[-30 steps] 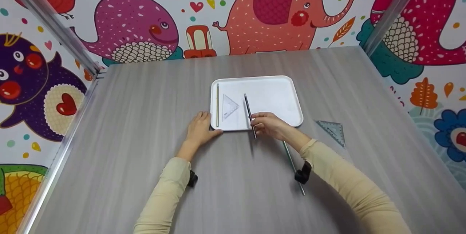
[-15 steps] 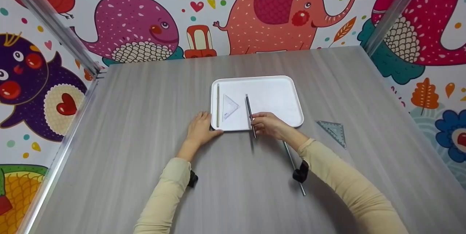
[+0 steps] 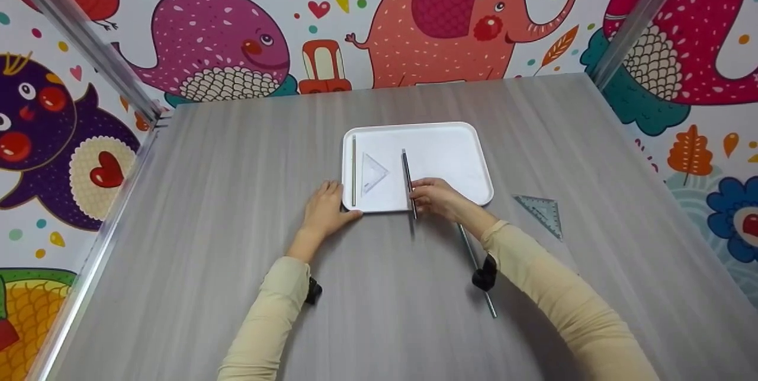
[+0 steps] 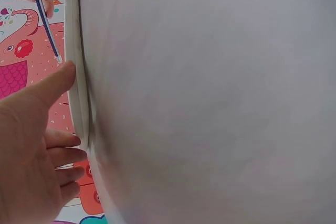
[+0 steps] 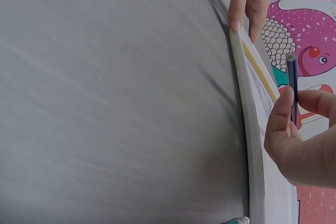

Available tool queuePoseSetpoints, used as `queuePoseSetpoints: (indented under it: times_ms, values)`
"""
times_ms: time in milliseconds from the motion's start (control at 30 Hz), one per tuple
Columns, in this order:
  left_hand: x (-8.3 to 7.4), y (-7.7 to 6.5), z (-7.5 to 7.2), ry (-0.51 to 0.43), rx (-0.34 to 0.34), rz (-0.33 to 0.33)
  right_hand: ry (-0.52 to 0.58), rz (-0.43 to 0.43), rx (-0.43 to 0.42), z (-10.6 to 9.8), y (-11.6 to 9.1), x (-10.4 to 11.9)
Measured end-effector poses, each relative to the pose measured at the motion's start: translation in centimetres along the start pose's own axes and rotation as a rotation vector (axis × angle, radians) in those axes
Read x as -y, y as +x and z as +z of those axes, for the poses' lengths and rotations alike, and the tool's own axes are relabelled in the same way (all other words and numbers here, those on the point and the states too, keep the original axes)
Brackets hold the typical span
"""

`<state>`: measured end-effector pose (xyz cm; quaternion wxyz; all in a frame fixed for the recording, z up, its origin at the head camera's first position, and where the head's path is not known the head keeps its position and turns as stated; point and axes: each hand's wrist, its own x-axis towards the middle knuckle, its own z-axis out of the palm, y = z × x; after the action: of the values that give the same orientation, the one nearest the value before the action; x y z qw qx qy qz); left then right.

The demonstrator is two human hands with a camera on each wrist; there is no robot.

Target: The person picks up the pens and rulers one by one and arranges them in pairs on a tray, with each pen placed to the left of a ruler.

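My right hand (image 3: pixel 438 198) pinches a dark, pale-striped pencil (image 3: pixel 407 173) between thumb and fingers. It holds the pencil at a slant over the near part of the white tray (image 3: pixel 450 156), clear of its floor. At the tray's near-left corner rests my left hand (image 3: pixel 325 209), with the thumb (image 4: pixel 63 80) on the near rim and the other fingers extended along the left side. Inside the tray, a yellowish pencil (image 3: pixel 354 170) lies along the left wall, and a clear set square (image 3: pixel 373 173) lies beside it.
A grey-blue set square (image 3: pixel 543 213) lies on the table right of the tray. A green pencil (image 3: pixel 468 246) lies in front of the tray, partly hidden by the right wrist's black camera (image 3: pixel 484 274). Patterned walls stand behind and at the sides.
My right hand and the striped pencil have shifted slightly to the right and away from me over the tray. The left hand keeps its place at the tray corner.
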<state>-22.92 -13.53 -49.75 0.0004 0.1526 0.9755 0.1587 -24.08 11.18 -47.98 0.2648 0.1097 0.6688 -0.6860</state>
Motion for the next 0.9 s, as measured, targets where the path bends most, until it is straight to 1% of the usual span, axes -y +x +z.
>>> queuePoseSetpoints:
  times_ms: [167, 400, 700, 900]
  values:
    - [0.0, 0.0, 0.0, 0.006, 0.008, 0.000, -0.045, 0.004, -0.036, 0.0, 0.3, 0.1]
    - [0.1, 0.0, 0.0, 0.015, -0.021, 0.018, -0.090, 0.005, -0.056, 0.1, 0.5, 0.0]
    - [0.0, 0.1, -0.1, 0.002, 0.015, -0.001, -0.070, 0.008, -0.093, 0.1, 0.9, 0.6]
    - [0.0, 0.2, 0.0, -0.007, 0.042, -0.015, -0.127, 0.003, -0.108, 0.0, 1.5, 0.9]
